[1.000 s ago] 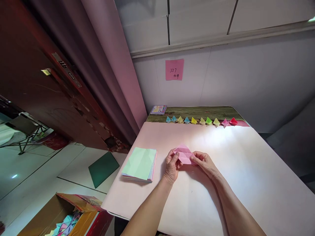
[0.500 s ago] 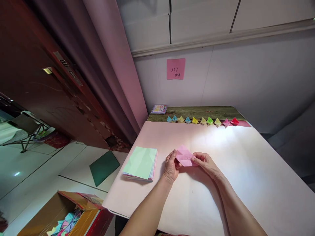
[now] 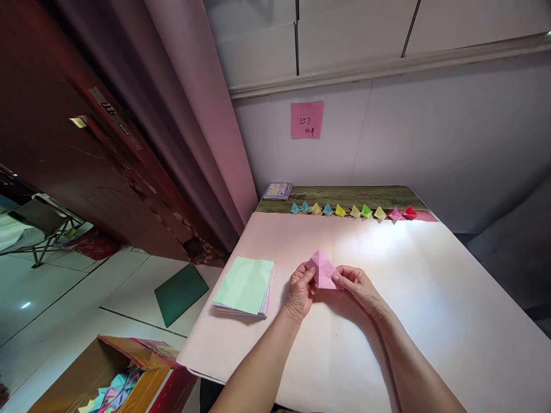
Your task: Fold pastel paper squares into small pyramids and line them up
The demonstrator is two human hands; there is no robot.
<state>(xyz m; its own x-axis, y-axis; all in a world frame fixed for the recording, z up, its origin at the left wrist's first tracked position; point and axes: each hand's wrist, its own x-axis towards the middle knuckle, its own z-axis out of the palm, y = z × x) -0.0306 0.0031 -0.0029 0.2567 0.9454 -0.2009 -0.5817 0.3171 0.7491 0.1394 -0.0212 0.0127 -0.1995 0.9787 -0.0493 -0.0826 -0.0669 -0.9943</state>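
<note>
A partly folded pink paper (image 3: 322,269) is held just above the white table cover (image 3: 430,298), its point raised away from me. My left hand (image 3: 300,292) pinches its left edge with fingers closed. My right hand (image 3: 359,288) pinches its right edge, fingers closed too. To the left of my left hand lies a stack of coloured paper sheets (image 3: 246,285), pale green on top.
A row of several small folded paper shapes (image 3: 353,211) lines the far table edge, next to a small packet (image 3: 278,191). A pink note (image 3: 306,120) hangs on the wall. A cardboard box with folded papers (image 3: 116,381) stands on the floor at left, near a green sheet (image 3: 181,292).
The pink paper has been pushed narrower between my hands, and its upper point now stands up more. My hands stay in nearly the same place.
</note>
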